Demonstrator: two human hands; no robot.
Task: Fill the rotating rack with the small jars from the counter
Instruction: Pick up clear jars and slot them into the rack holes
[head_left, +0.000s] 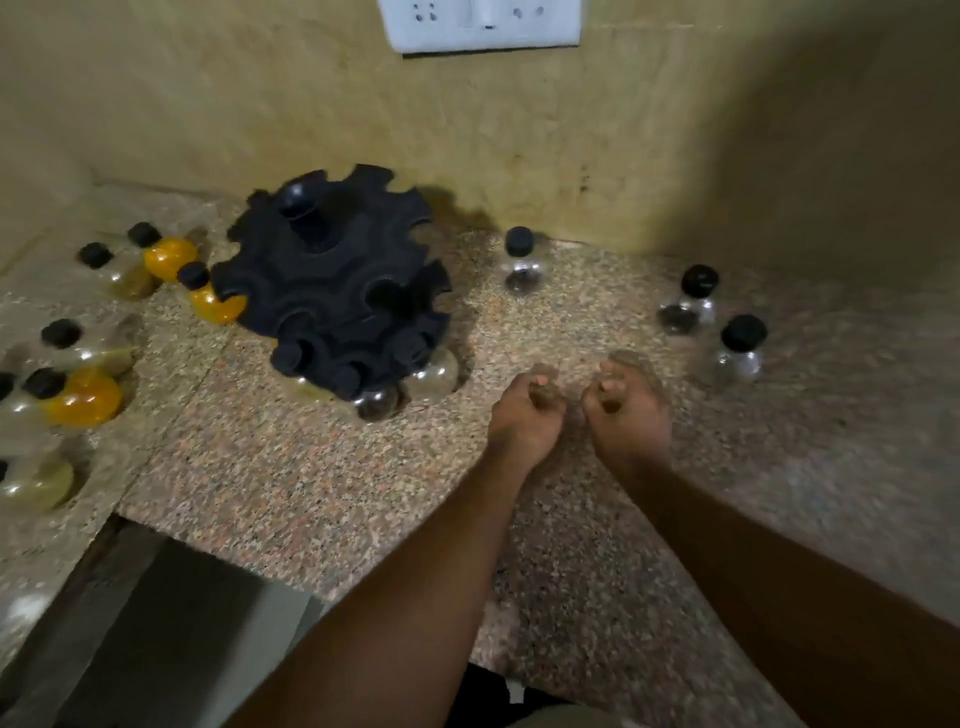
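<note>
The speckled granite counter (363, 493) holds small black-capped jars (737, 348) on either side of the partly filled black rotating rack (332, 280). The left hand (524, 421) and right hand (628, 415) hover curled and empty. The jars look light, slick and breakable, so the cap seems the best grip.

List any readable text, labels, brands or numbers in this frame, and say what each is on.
None: no legible text anywhere in the head view.
socket plate: plain white, no markings readable.
small jars: black caps and clear bodies, no labels seen; some are blurred.
rack: plain black, no lettering visible.
</note>
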